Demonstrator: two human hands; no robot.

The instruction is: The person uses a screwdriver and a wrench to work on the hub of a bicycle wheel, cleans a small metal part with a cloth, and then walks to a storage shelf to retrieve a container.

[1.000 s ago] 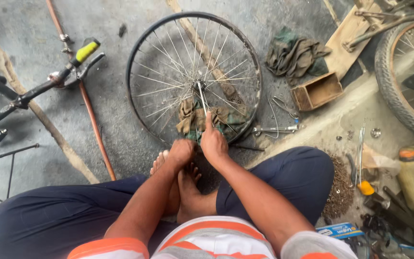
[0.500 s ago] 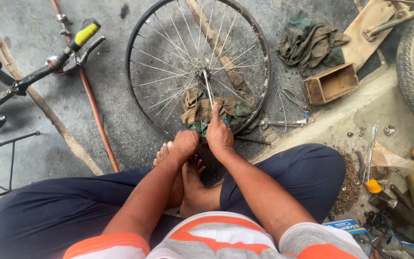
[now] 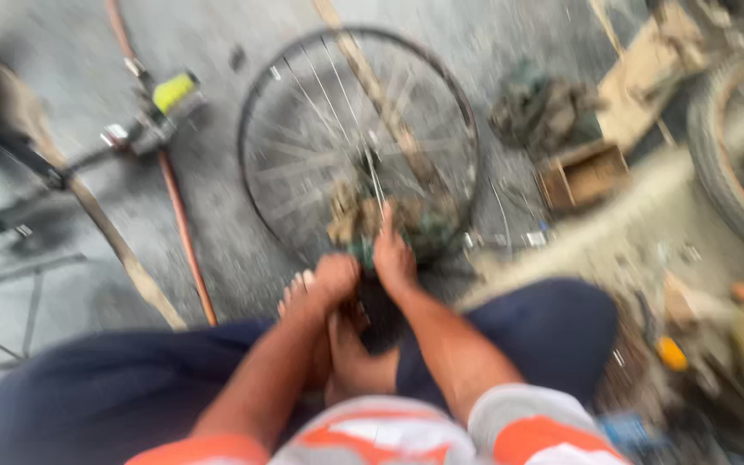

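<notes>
Steel-spoked bicycle wheel (image 3: pixel 359 142), lying flat on the concrete floor (image 3: pixel 217 241) before your knees. Left hand (image 3: pixel 335 280) fisted at the near rim; right hand (image 3: pixel 392 256) pressed to the rag (image 3: pixel 355 215), one finger extended. Keep that finger firm; brace the rim steady.

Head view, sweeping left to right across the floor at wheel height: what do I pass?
Handlebar with yellow grip → bare spoked wheel rim, with the right hand at its near edge → small wooden box → tyred wheel at the right edge.
</notes>
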